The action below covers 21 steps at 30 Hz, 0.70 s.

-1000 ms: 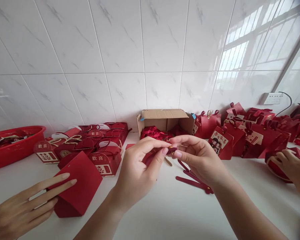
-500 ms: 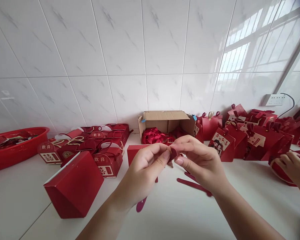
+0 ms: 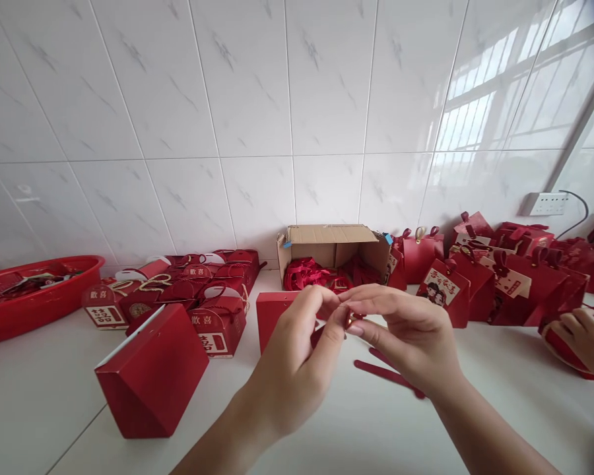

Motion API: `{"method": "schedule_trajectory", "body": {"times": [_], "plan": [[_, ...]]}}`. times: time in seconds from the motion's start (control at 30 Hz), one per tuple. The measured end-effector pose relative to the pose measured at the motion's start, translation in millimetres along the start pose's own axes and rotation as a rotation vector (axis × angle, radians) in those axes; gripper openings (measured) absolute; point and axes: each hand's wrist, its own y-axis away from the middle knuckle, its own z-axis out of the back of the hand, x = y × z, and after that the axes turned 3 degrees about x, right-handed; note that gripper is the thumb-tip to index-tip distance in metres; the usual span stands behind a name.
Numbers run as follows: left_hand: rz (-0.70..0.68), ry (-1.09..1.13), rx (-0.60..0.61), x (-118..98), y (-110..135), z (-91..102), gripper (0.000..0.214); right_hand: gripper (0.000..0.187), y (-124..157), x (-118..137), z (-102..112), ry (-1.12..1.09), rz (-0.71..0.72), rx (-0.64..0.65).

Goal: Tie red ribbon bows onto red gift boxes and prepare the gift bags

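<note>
In front of me my left hand (image 3: pixel 299 359) and my right hand (image 3: pixel 413 330) meet, both closed with their fingertips pinched together. Between them is a small gold metal fastener (image 3: pixel 349 319) with a bit of dark red strap, mostly covered by the fingers. Behind my left hand stands a red paper gift box (image 3: pixel 273 311), partly hidden. Loose dark red straps (image 3: pixel 387 378) lie on the white table below my right hand.
A larger red gift box (image 3: pixel 153 376) stands front left, before patterned red boxes (image 3: pixel 218 316). A red basin (image 3: pixel 39 310) is far left. A cardboard box (image 3: pixel 331 234) of red ribbons stands at the wall. Finished bags (image 3: pixel 443 290) crowd the right, where another person's hand (image 3: pixel 581 333) holds a red item.
The strap piece between my fingertips has turned, and gold metal now shows there. The strap end below my left hand has gone from sight. The view has shifted slightly.
</note>
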Motion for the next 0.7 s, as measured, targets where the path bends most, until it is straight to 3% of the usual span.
{"method": "schedule_trajectory", "body": {"times": [0.07, 0.13, 0.23, 0.3, 0.53, 0.7], "plan": [[-0.098, -0.075, -0.146, 4.5, -1.9, -2.1, 0.01, 0.029, 0.8, 0.8, -1.6, -0.002, -0.026, -0.024], [-0.277, -0.146, -0.262, 8.8, -5.1, -2.1, 0.015, 0.027, 1.4, 1.9, -3.0, -0.023, -0.047, -0.043], [-0.582, -0.219, -0.258, 13.0, -9.8, 2.3, 0.023, 0.026, 1.6, 3.4, -4.1, -0.055, -0.029, -0.057], [-0.69, -0.226, -0.201, 14.6, -11.4, 7.5, 0.027, 0.024, 1.4, 3.8, -4.0, -0.053, -0.009, -0.057], [-0.655, -0.166, -0.003, 18.5, -10.8, 25.0, 0.03, 0.023, 2.1, 2.9, -2.7, -0.086, -0.003, 0.025], [-0.626, -0.17, 0.074, 18.7, -12.2, 29.6, 0.021, 0.023, 2.6, 3.4, -3.2, -0.103, 0.01, 0.087]]}}
